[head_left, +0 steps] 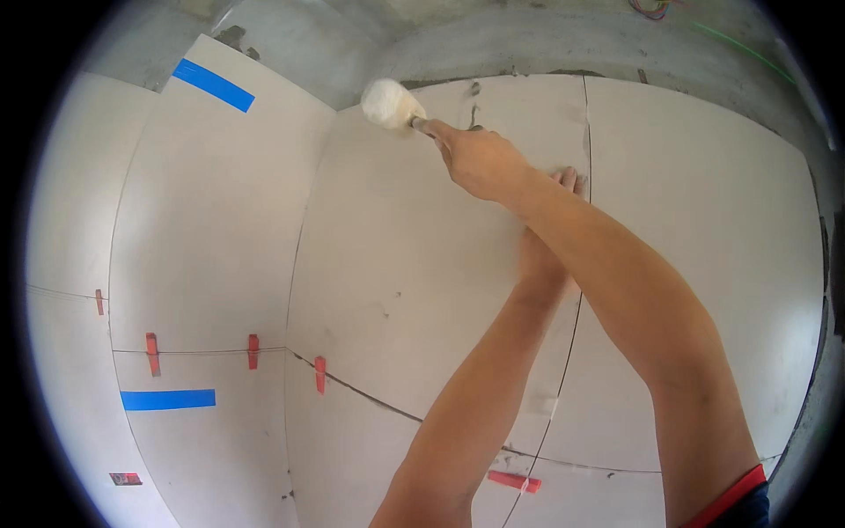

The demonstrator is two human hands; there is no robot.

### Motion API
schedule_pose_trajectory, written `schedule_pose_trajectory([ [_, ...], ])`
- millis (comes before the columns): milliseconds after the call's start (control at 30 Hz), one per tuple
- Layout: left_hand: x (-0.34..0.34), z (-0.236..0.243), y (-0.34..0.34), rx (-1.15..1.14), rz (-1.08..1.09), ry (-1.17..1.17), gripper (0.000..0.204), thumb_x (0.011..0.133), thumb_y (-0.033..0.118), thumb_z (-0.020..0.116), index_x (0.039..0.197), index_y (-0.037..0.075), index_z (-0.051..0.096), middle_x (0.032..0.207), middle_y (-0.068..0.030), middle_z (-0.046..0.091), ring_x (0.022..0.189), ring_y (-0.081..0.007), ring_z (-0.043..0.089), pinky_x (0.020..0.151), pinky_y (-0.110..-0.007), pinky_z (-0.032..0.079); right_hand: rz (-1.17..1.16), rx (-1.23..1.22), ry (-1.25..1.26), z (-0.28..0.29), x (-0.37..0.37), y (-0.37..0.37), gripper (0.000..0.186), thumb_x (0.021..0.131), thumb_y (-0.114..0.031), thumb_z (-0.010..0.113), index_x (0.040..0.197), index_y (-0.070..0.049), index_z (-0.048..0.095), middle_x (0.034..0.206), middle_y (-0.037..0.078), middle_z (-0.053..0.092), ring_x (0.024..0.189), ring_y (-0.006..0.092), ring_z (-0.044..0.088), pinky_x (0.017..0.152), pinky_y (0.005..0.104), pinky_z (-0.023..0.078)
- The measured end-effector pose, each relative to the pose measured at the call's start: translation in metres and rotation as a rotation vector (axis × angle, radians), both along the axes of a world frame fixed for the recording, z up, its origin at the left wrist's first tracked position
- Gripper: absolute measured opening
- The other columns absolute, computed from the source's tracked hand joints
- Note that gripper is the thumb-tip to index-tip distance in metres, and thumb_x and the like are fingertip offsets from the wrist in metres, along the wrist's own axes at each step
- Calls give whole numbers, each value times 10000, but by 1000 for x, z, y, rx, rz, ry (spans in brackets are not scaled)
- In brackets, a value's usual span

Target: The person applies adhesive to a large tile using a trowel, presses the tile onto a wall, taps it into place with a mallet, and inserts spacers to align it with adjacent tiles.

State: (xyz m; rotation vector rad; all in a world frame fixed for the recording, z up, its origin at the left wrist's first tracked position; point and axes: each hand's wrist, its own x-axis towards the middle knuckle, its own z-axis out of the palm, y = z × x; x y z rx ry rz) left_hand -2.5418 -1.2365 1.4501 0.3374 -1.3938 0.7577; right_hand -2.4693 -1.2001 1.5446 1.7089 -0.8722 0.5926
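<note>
My right hand point(475, 158) grips the handle of a white-headed rubber mallet point(387, 103), raised in front of the upper middle wall tile point(405, 246). Behind my right wrist, my left hand point(568, 183) presses on that tile just left of the vertical seam shared with the right-hand tile point(704, 264); its fingers are stretched out, and its palm is partly hidden by my right forearm. Whether the mallet head touches the tile I cannot tell.
Tiles at left carry blue tape point(214, 85) and red wedges point(152, 355) along the seams. Another red wedge point(515, 481) sits low beside my left forearm. Bare concrete point(458, 44) runs above the tiles, with loose wires point(650, 9) at top right.
</note>
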Motion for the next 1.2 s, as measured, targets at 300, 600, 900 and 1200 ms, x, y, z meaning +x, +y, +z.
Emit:
schedule_pose_trajectory([
  [300, 14, -6, 36, 157, -235, -152, 552, 938, 302, 525, 1414, 39, 435, 1485, -130, 422, 1385, -284, 377, 1176, -420, 259, -74, -35, -191, 23, -31, 17, 350, 985, -162, 429, 1326, -133, 499, 801, 210, 665, 750, 377, 659, 660, 495, 504],
  [600, 7, -5, 17, 91, -184, -29, 422, 985, 200, 446, 1362, 13, 480, 1418, -142, 483, 1370, -293, 391, 1182, -426, 260, 17, 72, -309, 3, -49, 68, 339, 1021, -192, 380, 1322, -144, 526, 792, 204, 665, 725, 382, 654, 656, 494, 495],
  [900, 11, -7, 28, 106, -231, -65, 340, 986, 188, 465, 1273, 17, 529, 1373, -145, 514, 1347, -309, 420, 1173, -449, 269, -17, 93, -317, -8, -82, 82, 388, 1013, -173, 377, 1391, -163, 459, 804, 197, 665, 724, 370, 651, 660, 485, 497],
  [1200, 15, -25, 30, 234, -190, -137, 420, 980, 138, 482, 1374, -5, 460, 1447, -175, 439, 1394, -330, 354, 1179, -441, 271, -96, 20, -345, -1, -80, 79, 328, 1012, -181, 409, 1325, -139, 500, 767, 201, 659, 683, 375, 648, 621, 488, 496],
])
